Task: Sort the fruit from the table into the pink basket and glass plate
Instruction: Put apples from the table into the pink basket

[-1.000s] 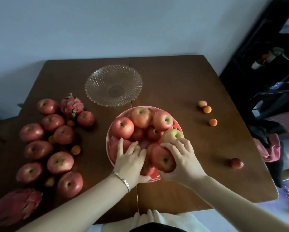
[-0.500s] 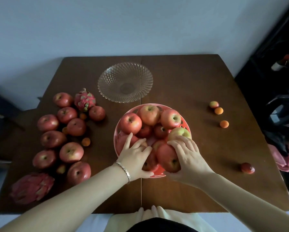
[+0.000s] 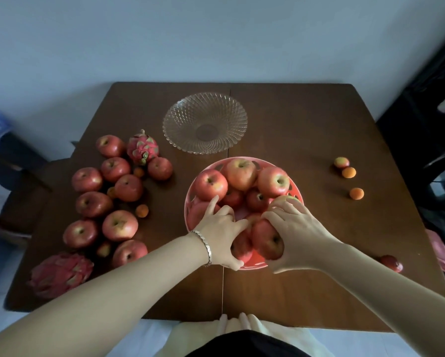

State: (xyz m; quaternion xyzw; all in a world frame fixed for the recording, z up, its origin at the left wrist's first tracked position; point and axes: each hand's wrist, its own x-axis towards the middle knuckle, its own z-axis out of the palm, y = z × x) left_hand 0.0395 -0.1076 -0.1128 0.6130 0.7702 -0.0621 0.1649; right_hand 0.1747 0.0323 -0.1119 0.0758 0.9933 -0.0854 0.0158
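The pink basket [image 3: 297,188] stands mid-table, piled with red apples. My left hand [image 3: 220,231] grips an apple [image 3: 240,247] at the basket's near rim. My right hand [image 3: 295,233] is closed over another red apple [image 3: 266,239] right beside it. Behind the basket sits the empty glass plate [image 3: 204,122]. Several loose apples [image 3: 119,225] lie on the table's left side with a small dragon fruit [image 3: 142,148] and a large dragon fruit [image 3: 60,274].
Small orange fruits [image 3: 356,193] and a little red-green fruit [image 3: 341,162] lie at the right. A small red fruit [image 3: 391,263] sits near the right front edge. Dark furniture stands off the table's right side, a chair at the left.
The view has shifted, so the table sits further right and lower in the frame. Both hands stay on the apples at the basket's near side, my right fingers wrapped further around one.
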